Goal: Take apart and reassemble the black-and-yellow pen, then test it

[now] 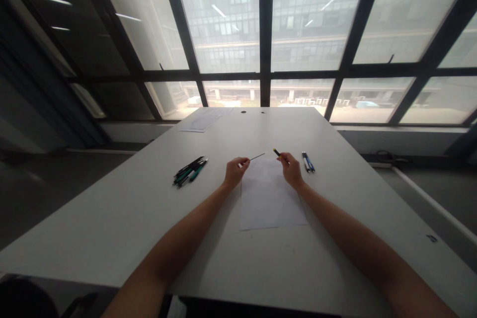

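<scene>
My left hand [236, 170] pinches one end of a thin dark pen refill [257, 157], whose other end points up and to the right. In my right hand [291, 169] is a short dark pen barrel [276, 152] with a yellowish tip, angled up and to the left. A small gap parts the two pieces. Both hands are held above the far part of a white sheet of paper [274, 203]. Left of my left hand lies a pile of several black and green pens [189, 172]. Two blue and white pens [308, 162] lie side by side, right of my right hand.
The white table [122, 218] reaches toward large dark-framed windows. Printed papers [201, 121] lie at its far left. Two small dark round spots [243, 112] show near the far edge. A small dark label [431, 238] sits near the right edge.
</scene>
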Demonstrator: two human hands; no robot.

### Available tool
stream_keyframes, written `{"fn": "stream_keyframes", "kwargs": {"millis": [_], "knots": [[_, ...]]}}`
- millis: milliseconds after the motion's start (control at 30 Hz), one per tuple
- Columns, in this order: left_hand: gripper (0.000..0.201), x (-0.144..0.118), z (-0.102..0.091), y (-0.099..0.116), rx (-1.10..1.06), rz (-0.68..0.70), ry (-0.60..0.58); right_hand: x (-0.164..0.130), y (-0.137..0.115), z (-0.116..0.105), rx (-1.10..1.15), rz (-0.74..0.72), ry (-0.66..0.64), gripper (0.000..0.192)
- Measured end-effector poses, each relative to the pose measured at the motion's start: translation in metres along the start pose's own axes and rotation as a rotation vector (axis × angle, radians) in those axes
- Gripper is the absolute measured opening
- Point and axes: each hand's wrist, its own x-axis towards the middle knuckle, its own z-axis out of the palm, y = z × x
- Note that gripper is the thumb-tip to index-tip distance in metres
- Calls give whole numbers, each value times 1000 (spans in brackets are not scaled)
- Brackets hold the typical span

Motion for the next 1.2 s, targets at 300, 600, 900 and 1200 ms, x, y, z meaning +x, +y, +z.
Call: {"fn": "stream_keyframes", "kwargs": {"millis": [300, 600, 900, 1200], "knots": [[17, -1, -1, 4, 34, 24, -8, 0, -4, -4, -273, -70, -33, 19], [15, -1, -1, 1, 71, 77, -36, -1, -3, -5, -340, -65, -35, 18], [11, 0, 0, 0, 109, 114, -67, -3, -14, -8, -511, -84, -85, 20], [8, -2, 2, 3, 110, 191, -115, -6, -25, -4, -507, -199, -215, 18]]}}
